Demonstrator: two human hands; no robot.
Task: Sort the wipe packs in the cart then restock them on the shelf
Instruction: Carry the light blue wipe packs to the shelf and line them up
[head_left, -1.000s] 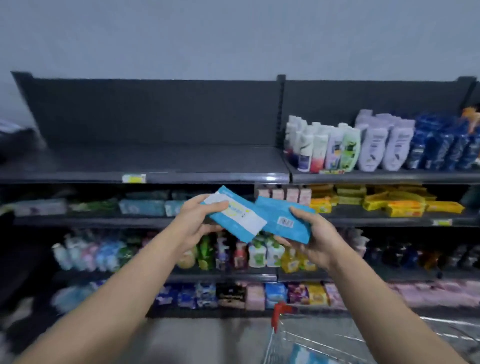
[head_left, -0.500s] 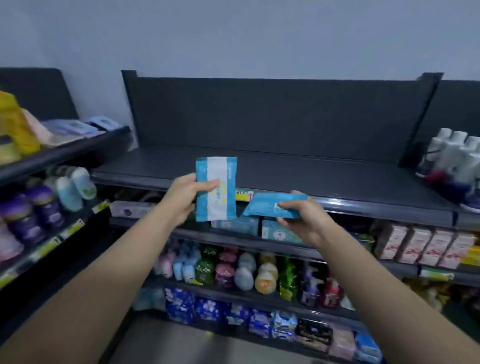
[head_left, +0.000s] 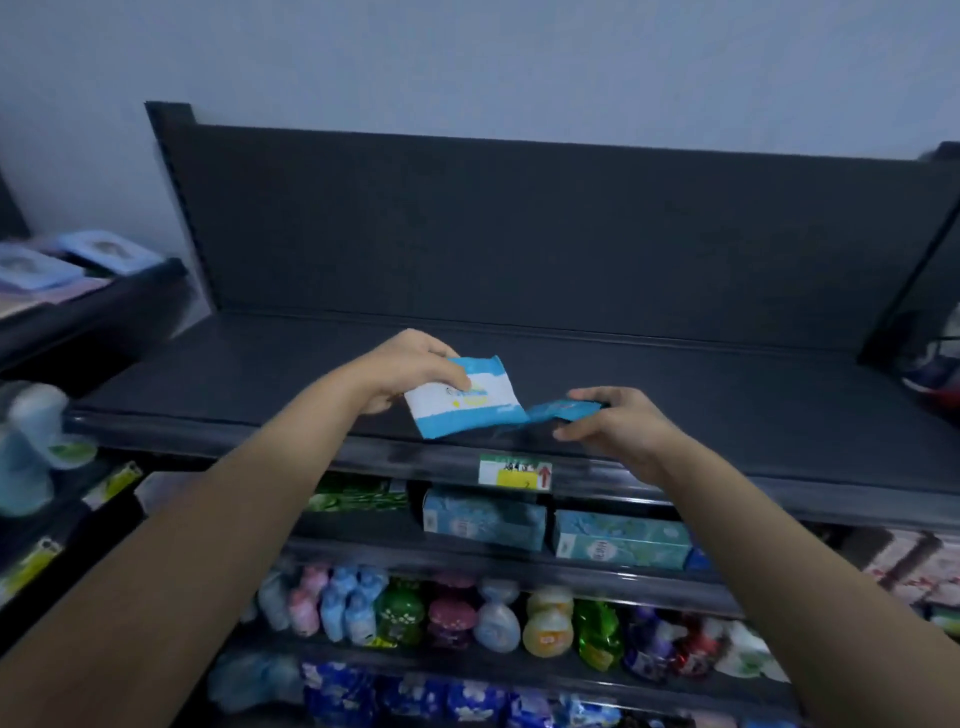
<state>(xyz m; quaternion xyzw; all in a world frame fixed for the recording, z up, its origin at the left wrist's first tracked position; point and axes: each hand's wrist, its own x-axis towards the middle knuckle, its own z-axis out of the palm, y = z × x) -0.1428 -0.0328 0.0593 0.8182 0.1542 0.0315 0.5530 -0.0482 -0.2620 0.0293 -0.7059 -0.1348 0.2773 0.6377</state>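
Head view, progress: the top shelf (head_left: 727, 395) is bare dark board from its back edge to its front edge, with no wipe packs lying on it. I judge that restocking has only begun. Two packs are in hand at this moment, and the cart is out of sight, so how many are left to place cannot be told.

Task's things: the banded wipe pack (head_left: 465, 402), blue with a white middle band, is tilted face-up over the shelf's front edge, left of centre. The blue wipe pack (head_left: 558, 410) is seen nearly edge-on just to its right. The near corners of the two appear to touch.

Left hand (head_left: 410, 371): the arm reaches forward and up. The thumb lies on the banded pack's upper face with the fingers curled under it, gripping its left end.

Right hand (head_left: 618, 423): the arm is stretched the same way. The fingers lie along the top of the blue pack with the thumb below, pinching its right end.

Landmark: the price label (head_left: 515, 473) sits on the front edge directly beneath both packs.

Below: tissue boxes (head_left: 483, 519) stand on the next shelf down.

Left to do: set both packs down, then bring the rest.
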